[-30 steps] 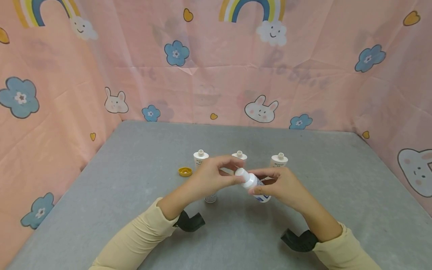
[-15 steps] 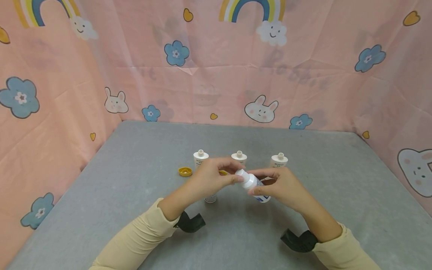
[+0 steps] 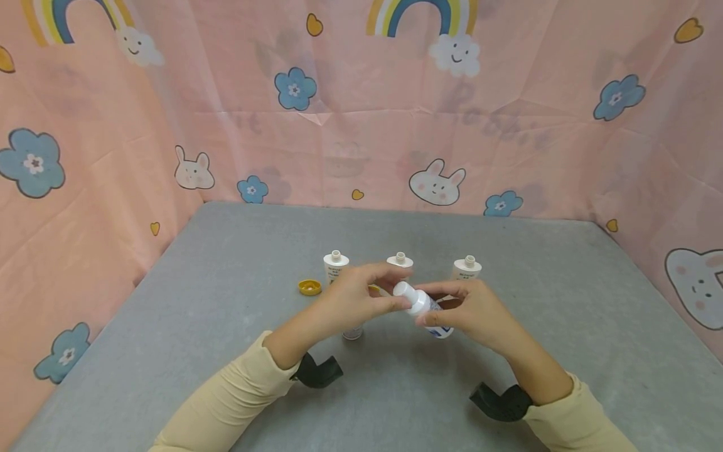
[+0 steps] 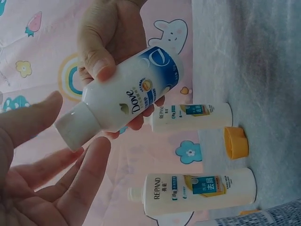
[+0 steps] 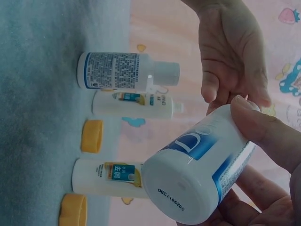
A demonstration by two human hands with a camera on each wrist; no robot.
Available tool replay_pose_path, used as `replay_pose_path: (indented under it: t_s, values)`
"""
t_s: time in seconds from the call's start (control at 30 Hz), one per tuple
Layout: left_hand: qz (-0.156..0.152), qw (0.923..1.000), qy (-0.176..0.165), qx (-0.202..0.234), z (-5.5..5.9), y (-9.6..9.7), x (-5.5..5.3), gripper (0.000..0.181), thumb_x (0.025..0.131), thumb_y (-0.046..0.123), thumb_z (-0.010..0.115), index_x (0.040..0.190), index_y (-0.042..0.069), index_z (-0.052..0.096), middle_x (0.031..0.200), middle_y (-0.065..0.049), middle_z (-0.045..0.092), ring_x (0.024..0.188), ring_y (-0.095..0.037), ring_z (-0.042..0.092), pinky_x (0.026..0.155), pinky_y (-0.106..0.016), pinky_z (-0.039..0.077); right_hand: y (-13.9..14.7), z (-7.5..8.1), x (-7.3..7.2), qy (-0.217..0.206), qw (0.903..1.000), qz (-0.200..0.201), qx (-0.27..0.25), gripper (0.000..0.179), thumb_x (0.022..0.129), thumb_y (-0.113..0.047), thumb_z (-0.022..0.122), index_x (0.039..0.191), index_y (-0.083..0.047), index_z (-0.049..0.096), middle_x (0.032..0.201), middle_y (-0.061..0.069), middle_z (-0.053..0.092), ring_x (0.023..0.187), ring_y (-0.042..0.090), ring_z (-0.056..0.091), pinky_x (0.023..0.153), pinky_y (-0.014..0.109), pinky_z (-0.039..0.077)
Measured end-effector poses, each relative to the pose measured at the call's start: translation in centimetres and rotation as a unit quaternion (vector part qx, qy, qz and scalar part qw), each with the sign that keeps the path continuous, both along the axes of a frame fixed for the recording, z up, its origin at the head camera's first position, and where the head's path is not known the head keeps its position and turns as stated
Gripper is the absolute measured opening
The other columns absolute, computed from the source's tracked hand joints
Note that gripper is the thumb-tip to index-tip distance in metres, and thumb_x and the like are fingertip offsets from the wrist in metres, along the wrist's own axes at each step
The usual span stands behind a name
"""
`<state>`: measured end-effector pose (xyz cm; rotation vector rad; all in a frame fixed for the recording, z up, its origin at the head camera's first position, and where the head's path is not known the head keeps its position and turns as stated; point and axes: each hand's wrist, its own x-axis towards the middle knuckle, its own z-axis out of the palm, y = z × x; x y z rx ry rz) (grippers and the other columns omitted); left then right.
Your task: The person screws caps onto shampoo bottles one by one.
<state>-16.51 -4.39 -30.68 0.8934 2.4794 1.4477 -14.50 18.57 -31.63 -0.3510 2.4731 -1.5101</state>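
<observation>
My right hand (image 3: 474,314) grips a white Dove bottle (image 4: 136,89) round its body, tilted so that its white cap (image 4: 77,127) points up and to the left. In the right wrist view the bottle's base, with a printed date, faces the camera. My left hand (image 3: 353,295) is at the cap, its thumb and fingers spread to either side with a gap at the thumb. A second bottle (image 5: 117,70), white with a blue-edged label and its cap on, stands upright; in the head view the left hand hides most of it.
Behind the hands stand three white REPAND bottles (image 3: 336,262) with bare narrow necks. Yellow caps lie on the grey table, one cap (image 3: 309,287) to the left and another cap (image 5: 91,136) near the bottles. A pink printed cloth (image 3: 350,125) surrounds the table.
Half a second ago my left thumb and fingers were closed on the cap; now they have spread apart from it. The right hand and bottle have hardly moved.
</observation>
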Motion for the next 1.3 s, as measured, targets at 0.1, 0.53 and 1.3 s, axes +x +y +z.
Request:
replay_pose_path:
  t_s: [0.1, 0.53, 1.3]
  values:
    - [0.018, 0.9998, -0.004, -0.011, -0.10, 0.14, -0.02, 0.038, 0.087, 0.022, 0.078, 0.122, 0.009, 0.068, 0.104, -0.002, 0.074, 0.097, -0.012, 0.067, 0.078, -0.019, 0.056, -0.08, 0.01, 0.00, -0.001, 1.0000, 0.002, -0.001, 0.049, 0.081, -0.024, 0.083, 0.124, -0.005, 0.069, 0.118, 0.018, 0.066, 0.096, 0.023, 0.072, 0.074, 0.033, 0.060]
    - [0.011, 0.9997, -0.002, 0.022, -0.23, 0.39, 0.21, 0.023, 0.088, 0.015, 0.077, 0.108, 0.007, 0.070, 0.102, -0.006, 0.072, 0.092, -0.012, 0.067, 0.075, -0.017, 0.057, -0.07, 0.03, 0.10, 0.003, 1.0000, -0.002, 0.002, 0.048, 0.081, -0.024, 0.084, 0.123, -0.006, 0.070, 0.117, 0.018, 0.066, 0.095, 0.023, 0.073, 0.074, 0.033, 0.060]
    - [0.029, 0.9988, 0.002, 0.039, -0.31, 0.55, 0.33, 0.020, 0.089, 0.014, 0.075, 0.109, 0.009, 0.074, 0.102, -0.002, 0.073, 0.092, -0.011, 0.067, 0.078, -0.019, 0.057, 0.12, 0.00, -0.08, 0.001, 0.9999, -0.004, 0.010, 0.050, 0.081, -0.025, 0.083, 0.124, -0.005, 0.069, 0.119, 0.019, 0.065, 0.092, 0.022, 0.072, 0.073, 0.033, 0.060]
